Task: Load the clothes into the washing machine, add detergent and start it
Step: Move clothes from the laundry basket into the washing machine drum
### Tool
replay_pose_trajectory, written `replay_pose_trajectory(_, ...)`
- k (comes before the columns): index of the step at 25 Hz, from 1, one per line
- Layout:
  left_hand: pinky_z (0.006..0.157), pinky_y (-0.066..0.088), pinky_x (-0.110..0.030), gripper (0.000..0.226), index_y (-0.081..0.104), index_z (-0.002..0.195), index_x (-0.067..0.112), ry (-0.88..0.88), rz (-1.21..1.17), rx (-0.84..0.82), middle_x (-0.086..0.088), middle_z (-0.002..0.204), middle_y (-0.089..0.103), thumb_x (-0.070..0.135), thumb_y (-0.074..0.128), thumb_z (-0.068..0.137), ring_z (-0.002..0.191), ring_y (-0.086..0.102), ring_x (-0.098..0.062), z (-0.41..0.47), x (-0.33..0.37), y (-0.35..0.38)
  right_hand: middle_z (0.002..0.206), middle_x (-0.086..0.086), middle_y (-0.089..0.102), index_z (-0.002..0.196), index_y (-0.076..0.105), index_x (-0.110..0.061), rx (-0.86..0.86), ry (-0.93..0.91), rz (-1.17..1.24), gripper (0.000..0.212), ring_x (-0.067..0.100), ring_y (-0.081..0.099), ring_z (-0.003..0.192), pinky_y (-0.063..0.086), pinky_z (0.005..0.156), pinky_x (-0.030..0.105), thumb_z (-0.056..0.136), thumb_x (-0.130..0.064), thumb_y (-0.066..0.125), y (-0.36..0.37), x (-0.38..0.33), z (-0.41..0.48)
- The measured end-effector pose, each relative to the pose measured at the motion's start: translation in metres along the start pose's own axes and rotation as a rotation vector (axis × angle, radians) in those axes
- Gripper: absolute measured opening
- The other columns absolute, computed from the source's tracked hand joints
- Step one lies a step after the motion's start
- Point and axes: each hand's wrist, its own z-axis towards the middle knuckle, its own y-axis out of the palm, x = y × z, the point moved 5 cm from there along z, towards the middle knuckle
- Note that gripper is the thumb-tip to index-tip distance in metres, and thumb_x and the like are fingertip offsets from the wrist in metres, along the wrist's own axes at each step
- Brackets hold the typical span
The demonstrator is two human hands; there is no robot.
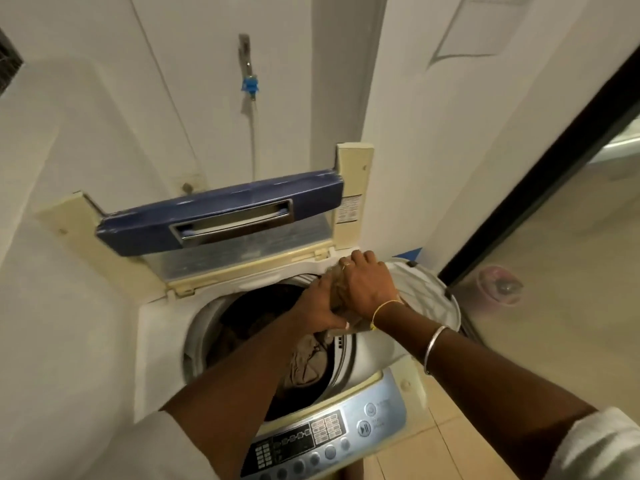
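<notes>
Both arms reach forward and meet: the left hand from the lower left, the right hand from the lower right, forearms bare below white sleeves. The hands press close together, fingers curled round a bunched cloth held between them. The right hand lies on top, knuckles up.

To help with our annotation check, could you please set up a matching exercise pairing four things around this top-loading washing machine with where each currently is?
Things:
1. blue-framed hinged lid
2. beige crumpled garment
3. round white-lined laundry basket
4. grey-brown bunched cloth

Places:
A. right of the washing machine
B. raised upright at the back
C. gripped by the left hand and right hand
D. lying inside the drum

Pairs: 1-B, 2-D, 3-A, 4-C
</notes>
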Motion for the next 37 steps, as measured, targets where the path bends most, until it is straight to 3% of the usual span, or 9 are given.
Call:
replay_pose_trajectory(4, 0.120, 0.021, -0.060, 0.126, -0.011, 0.157, 0.030, -0.085, 0.183, -0.003, -0.011, 0.167, 0.004, 0.069, 0.070, 0.069, 0.154, 0.008, -0.034, -0.003, 0.047, 0.017, 0.142, 0.012, 0.039, 0.153, 0.024, -0.029, -0.253, 0.287, 0.227, 0.078, 0.036, 0.050, 0.121, 0.051, 0.095, 0.046, 0.087, -0.057, 0.055, 0.033, 0.050, -0.007)
replay_pose_trajectory(7, 0.118, 0.024, -0.054, 0.120, -0.010, 0.158, 0.022, -0.118, 0.286, -0.018, -0.017, 0.164, 0.011, 0.052, 0.074, 0.079, 0.151, 0.017, -0.037, 0.000, 0.052, 0.021, 0.135, 0.016, 0.053, 0.157, 0.016, -0.024, -0.343, 0.328, 0.365, 0.082, 0.035, 0.060, 0.113, 0.050, 0.095, 0.042, 0.089, -0.047, 0.056, 0.052, 0.060, -0.008)
replay_pose_trajectory(10, 0.107, 0.044, -0.048, 0.101, 0.018, 0.155, 0.019, -0.121, 0.265, 0.019, -0.013, 0.146, 0.042, 0.050, 0.075, 0.077, 0.132, 0.046, -0.033, 0.006, 0.049, 0.018, 0.108, 0.008, 0.068, 0.139, 0.049, -0.017, -0.263, 0.331, 0.295, 0.059, 0.027, 0.066, 0.094, 0.054, 0.082, 0.035, 0.083, -0.026, 0.066, 0.055, 0.059, -0.010)
replay_pose_trajectory(14, 0.075, 0.050, -0.031, 0.019, 0.062, 0.097, 0.019, -0.017, 0.085, 0.107, -0.001, 0.099, 0.067, 0.035, 0.052, 0.095, 0.093, 0.066, -0.022, -0.007, 0.053, 0.006, 0.106, 0.003, 0.063, 0.108, 0.067, -0.017, -0.045, 0.274, 0.230, 0.024, 0.022, 0.063, 0.087, 0.053, 0.075, 0.031, 0.085, -0.023, 0.069, 0.039, 0.041, -0.019)
replay_pose_trajectory(20, 0.081, 0.050, -0.038, 0.036, 0.062, 0.101, 0.015, 0.046, 0.083, 0.426, -0.003, 0.101, 0.065, 0.045, 0.043, 0.093, 0.091, 0.061, -0.021, -0.072, -0.010, -0.059, 0.109, 0.003, 0.059, 0.114, 0.061, -0.019, 0.073, -0.047, 0.472, 0.028, 0.026, 0.060, 0.092, 0.043, 0.075, 0.036, 0.088, -0.028, 0.059, 0.036, -0.050, -0.006)
replay_pose_trajectory(27, 0.091, 0.053, -0.039, 0.030, 0.064, 0.107, 0.020, -0.179, 0.227, 0.510, 0.002, 0.105, 0.066, 0.042, 0.052, 0.089, 0.099, 0.062, -0.019, -0.130, -0.125, -0.104, 0.089, 0.006, 0.060, 0.088, 0.060, -0.013, -0.146, -0.012, 1.048, 0.013, 0.010, 0.056, 0.081, 0.045, 0.083, 0.033, 0.095, -0.013, 0.049, 0.085, -0.180, 0.015)
replay_pose_trajectory(30, 0.092, 0.053, -0.036, 0.029, 0.064, 0.109, 0.020, -0.268, 0.246, 0.460, 0.002, 0.110, 0.064, 0.038, 0.055, 0.089, 0.102, 0.062, -0.017, -0.140, -0.148, -0.097, 0.086, 0.007, 0.063, 0.088, 0.061, -0.006, -0.239, 0.004, 1.095, 0.006, 0.006, 0.056, 0.076, 0.045, 0.077, 0.023, 0.086, -0.006, 0.055, 0.127, -0.208, 0.020)
replay_pose_trajectory(34, 0.080, 0.050, -0.029, 0.020, 0.069, 0.091, 0.016, -0.394, 0.322, 0.274, -0.003, 0.094, 0.069, 0.030, 0.057, 0.084, 0.090, 0.068, -0.023, -0.134, -0.183, -0.075, 0.090, 0.014, 0.069, 0.096, 0.067, -0.003, -0.573, 0.222, 1.284, 0.022, 0.020, 0.063, 0.084, 0.055, 0.081, 0.042, 0.080, -0.017, 0.062, 0.190, -0.222, 0.013)
replay_pose_trajectory(37, 0.080, 0.053, -0.032, 0.023, 0.072, 0.097, 0.017, -0.473, 0.362, 0.151, -0.004, 0.096, 0.073, 0.033, 0.058, 0.090, 0.093, 0.070, -0.026, -0.126, -0.202, -0.055, 0.117, 0.008, 0.065, 0.123, 0.064, -0.013, -0.572, -0.102, 0.915, 0.041, 0.024, 0.061, 0.108, 0.047, 0.091, 0.030, 0.085, -0.026, 0.069, 0.190, -0.220, 0.015)
